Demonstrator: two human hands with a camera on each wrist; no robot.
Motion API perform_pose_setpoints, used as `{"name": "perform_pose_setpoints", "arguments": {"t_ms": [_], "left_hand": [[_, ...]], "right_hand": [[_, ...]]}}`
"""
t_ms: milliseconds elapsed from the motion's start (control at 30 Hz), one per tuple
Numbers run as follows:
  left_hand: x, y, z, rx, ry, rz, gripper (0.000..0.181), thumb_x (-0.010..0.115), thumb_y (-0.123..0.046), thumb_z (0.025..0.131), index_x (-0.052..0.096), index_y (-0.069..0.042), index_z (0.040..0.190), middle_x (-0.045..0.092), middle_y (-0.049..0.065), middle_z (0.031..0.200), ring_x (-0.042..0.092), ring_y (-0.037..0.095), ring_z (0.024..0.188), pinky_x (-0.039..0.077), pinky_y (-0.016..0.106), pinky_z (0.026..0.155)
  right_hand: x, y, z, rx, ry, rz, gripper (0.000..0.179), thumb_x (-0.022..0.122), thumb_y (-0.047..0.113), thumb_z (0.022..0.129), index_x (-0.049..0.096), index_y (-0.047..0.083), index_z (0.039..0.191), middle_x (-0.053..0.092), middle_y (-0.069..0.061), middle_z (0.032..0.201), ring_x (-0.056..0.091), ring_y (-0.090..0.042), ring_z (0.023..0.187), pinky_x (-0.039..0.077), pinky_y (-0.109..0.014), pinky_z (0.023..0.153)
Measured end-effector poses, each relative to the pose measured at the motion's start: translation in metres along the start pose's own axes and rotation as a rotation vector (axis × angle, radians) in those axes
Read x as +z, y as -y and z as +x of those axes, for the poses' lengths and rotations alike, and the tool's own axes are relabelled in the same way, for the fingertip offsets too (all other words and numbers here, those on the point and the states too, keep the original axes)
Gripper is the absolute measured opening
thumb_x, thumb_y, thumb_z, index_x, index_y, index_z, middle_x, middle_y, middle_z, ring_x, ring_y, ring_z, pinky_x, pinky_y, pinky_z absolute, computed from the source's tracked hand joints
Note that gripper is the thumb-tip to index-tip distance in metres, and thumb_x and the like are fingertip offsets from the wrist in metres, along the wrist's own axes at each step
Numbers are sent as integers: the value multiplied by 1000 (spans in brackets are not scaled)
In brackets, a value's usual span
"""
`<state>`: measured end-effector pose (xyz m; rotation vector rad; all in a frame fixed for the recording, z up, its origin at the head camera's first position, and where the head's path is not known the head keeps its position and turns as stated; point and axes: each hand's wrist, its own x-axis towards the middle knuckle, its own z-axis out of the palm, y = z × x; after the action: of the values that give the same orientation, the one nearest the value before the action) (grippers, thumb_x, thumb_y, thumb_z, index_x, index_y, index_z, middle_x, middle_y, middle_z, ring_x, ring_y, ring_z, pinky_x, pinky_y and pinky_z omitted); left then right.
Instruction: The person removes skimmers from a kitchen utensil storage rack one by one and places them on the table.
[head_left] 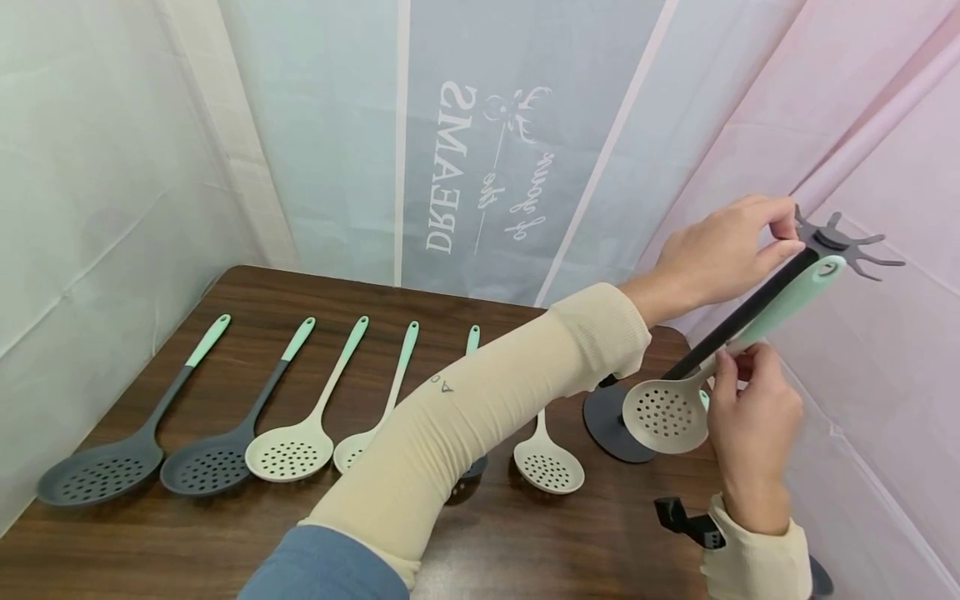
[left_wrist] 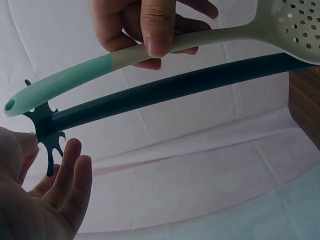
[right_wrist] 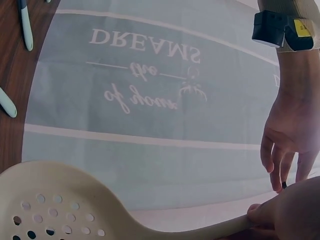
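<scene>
My right hand [head_left: 756, 421] pinches the handle of a cream slotted skimmer [head_left: 665, 415] with a mint grip. Its perforated bowl hangs low and the mint end, which has a hanging hole, points up beside the hooked top. Behind it rises a dark utensil stand [head_left: 772, 292] with a ring of hooks [head_left: 832, 239]. At that top, my left hand [head_left: 720, 254] pinches one hook between thumb and finger, its other fingers loosely bent. In the left wrist view the skimmer's mint end [left_wrist: 55, 85] overlaps the hooks [left_wrist: 45, 122].
On the brown table [head_left: 517, 550] several skimmers lie in a row, among them a large grey one [head_left: 101, 473] and a small cream one [head_left: 549, 467]. My left sleeve [head_left: 480, 392] hides part of the row. The stand's round base [head_left: 611, 429] sits at the right, near curtains.
</scene>
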<state>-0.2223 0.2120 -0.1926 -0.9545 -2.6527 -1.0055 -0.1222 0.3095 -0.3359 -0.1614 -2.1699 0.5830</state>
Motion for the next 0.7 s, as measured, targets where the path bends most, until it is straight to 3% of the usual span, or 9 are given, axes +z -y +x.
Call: {"name": "perform_pose_setpoints", "arguments": {"t_ms": [200,700], "left_hand": [[0,0,0,-2,11,-16,13,58,-49,102,60,-36,102,53,-31,123,47,-10,95,39,18,71],[0,0,0,-8,20,-19,13,56,-49,103,59,-36,104,52,-32,125,47,-9,93,39,20,70]], "right_hand": [[-4,2,1,6,-7,-16,23,59,15,102,64,-7,109,73,-21,96,34,30,78,32,-10,67],[-13,-6,-1,40,1,-5,24,57,14,101,67,-6,112,73,-23,95,37,29,76,30,-4,69]]}}
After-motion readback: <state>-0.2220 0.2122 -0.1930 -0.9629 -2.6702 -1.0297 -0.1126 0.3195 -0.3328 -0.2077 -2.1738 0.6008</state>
